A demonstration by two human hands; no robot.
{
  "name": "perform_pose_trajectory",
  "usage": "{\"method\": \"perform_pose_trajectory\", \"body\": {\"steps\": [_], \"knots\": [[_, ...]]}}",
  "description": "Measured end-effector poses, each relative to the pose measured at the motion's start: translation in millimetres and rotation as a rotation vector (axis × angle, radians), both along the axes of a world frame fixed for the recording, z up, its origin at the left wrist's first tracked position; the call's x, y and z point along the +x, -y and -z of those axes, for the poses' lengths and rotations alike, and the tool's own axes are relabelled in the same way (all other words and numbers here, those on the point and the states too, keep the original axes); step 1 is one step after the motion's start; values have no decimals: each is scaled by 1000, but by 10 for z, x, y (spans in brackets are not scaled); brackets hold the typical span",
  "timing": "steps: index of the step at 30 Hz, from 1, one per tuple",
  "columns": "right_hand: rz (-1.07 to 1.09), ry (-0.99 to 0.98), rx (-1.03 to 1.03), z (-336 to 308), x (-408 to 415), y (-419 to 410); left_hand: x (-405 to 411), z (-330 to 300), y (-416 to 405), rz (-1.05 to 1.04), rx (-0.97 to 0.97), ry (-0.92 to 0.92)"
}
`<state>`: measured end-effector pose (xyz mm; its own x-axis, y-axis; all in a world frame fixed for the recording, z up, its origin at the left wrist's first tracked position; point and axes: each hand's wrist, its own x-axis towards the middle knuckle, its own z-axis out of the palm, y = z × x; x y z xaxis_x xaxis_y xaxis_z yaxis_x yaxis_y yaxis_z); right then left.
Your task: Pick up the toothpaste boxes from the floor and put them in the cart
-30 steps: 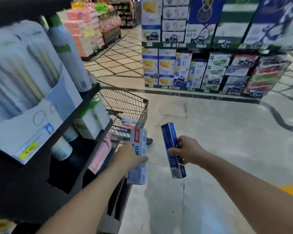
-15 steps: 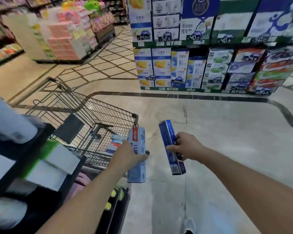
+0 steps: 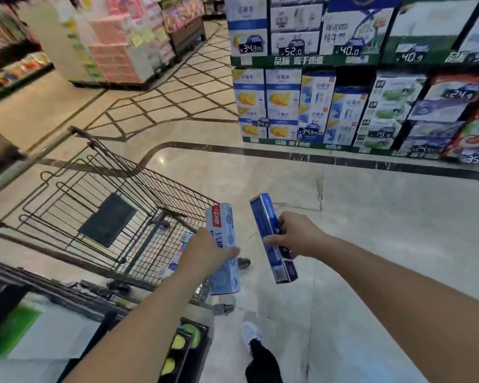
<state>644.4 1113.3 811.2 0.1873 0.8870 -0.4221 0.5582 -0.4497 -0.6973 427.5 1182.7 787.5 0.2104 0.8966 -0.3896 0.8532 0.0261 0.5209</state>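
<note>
My left hand point(image 3: 205, 254) grips a light blue toothpaste box point(image 3: 224, 252) with a red label, held upright at the near right corner of the wire shopping cart point(image 3: 116, 194). A dark blue toothpaste box point(image 3: 271, 236) stands tilted in the grip of my right hand point(image 3: 291, 237), over the floor to the right of the cart. The two boxes are side by side and apart. More boxes point(image 3: 177, 258) lie inside the cart's basket, seen through the mesh beside my left hand.
A dark shelf unit point(image 3: 39, 327) with green and white packs stands at my near left. Stacked milk cartons point(image 3: 343, 106) with price tags line the far side. A pink product display point(image 3: 116, 45) is at the back left. My white shoe point(image 3: 250, 335) is on the tiled floor.
The view has risen and swung left, so the whole cart now shows and the near shelf has dropped low. Both hands keep their boxes, now closer to the cart's corner.
</note>
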Motion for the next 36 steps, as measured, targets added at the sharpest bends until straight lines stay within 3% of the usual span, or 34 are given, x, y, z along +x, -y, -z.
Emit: {"method": "perform_pose_trajectory", "body": {"steps": [14,22,30,36], "knots": [[-167,118,-62,32,-521,-2194,-449,190,-1792,-214,-71,116],[-445,181,-111,372,-1234,-3202,-1117,515,-2224,-495,-178,149],[-723,296,-234,1199,-1729,-4066,-1160,1266,-2530,-807,-316,251],[-759,314,-372,2050,-1849,-4334,-886,2115,-2766,-960,-431,416]]}}
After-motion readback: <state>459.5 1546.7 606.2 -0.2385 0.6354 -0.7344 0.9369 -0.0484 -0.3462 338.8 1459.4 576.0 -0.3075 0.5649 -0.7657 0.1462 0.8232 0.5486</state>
